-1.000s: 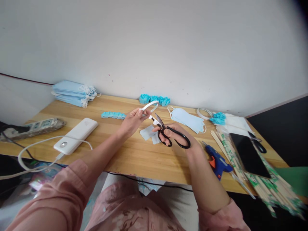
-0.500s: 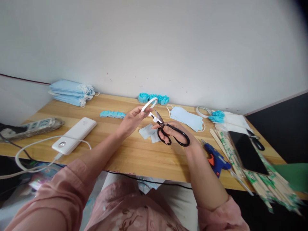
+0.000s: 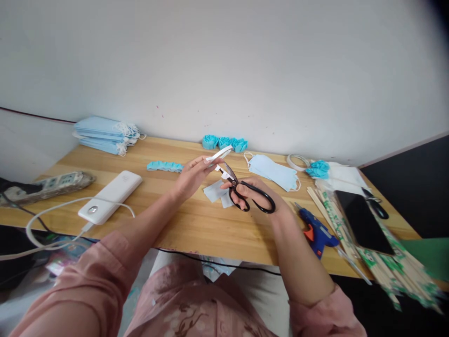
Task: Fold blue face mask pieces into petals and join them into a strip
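Observation:
My left hand (image 3: 193,175) pinches a roll of white tape (image 3: 221,152), held above the table and tilted so its ring looks narrow. Black-handled scissors (image 3: 258,191) are in my right hand (image 3: 249,188), blades parted and pointing up and left towards the tape. A small white piece (image 3: 227,176) clings at the blades. Below the scissors lie pale cut pieces of material (image 3: 214,192). To the left of these, a pleated blue strip (image 3: 164,166) rests near my left hand. Blue rosettes in a row (image 3: 224,142) stand by the wall.
A stack of blue masks (image 3: 105,133) sits back left, with a power bank (image 3: 110,196) and power strip (image 3: 56,185) nearer. Rightward are a mask (image 3: 272,172), another tape roll (image 3: 297,162), a blue glue gun (image 3: 315,231), a phone (image 3: 363,220) and wrapped chopsticks (image 3: 393,271).
My left hand has turned the tape roll, so its ring now appears flatter. The scissors stay almost where they were, and the view has shifted slightly.

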A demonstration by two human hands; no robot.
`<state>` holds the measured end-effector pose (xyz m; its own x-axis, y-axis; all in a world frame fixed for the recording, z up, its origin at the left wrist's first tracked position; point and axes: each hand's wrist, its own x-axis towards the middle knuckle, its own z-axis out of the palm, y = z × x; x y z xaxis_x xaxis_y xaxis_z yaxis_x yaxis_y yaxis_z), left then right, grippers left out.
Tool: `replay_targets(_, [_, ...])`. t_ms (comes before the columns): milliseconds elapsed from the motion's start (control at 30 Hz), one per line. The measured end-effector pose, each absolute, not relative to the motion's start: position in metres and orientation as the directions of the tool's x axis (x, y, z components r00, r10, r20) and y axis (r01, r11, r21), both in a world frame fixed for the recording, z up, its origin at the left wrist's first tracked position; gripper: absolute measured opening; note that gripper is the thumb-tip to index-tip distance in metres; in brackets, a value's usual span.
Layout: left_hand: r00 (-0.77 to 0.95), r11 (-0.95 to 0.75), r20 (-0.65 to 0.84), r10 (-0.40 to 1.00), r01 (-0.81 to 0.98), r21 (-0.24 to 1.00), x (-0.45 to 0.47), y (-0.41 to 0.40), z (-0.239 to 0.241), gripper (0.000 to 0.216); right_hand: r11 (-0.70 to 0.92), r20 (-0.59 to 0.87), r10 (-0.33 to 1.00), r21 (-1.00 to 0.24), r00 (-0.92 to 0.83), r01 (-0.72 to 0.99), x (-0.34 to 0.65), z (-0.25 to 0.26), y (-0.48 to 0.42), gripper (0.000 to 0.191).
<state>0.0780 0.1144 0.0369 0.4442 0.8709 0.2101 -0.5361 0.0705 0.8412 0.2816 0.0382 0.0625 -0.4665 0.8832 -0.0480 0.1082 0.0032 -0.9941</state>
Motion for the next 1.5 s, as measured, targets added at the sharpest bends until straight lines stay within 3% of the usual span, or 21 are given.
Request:
replay_targets(300, [0.470,0.082,0.202,0.859,-0.516,0.853,0.081,0.113,0.033,0.022,-0.001,-0.070,0.878,-0.990,-0.474,0.144,0.281,0.056,0.039,0.062])
replay_targets(1133, [0.436,0.075,0.187,0.880,-0.516,0.853,0.089,0.104,0.030,0.019,0.002,0.020,0.927,-0.999,-0.375,-0.047,0.258,0.045,0.039,0.057])
replay_targets(1500, [0.403,0.065,0.189,0.896,-0.538,0.840,0.090,0.107,0.028,0.018,0.005,0.019,0.940,-0.999,-0.341,-0.044,0.256,0.045,0.038,0.058])
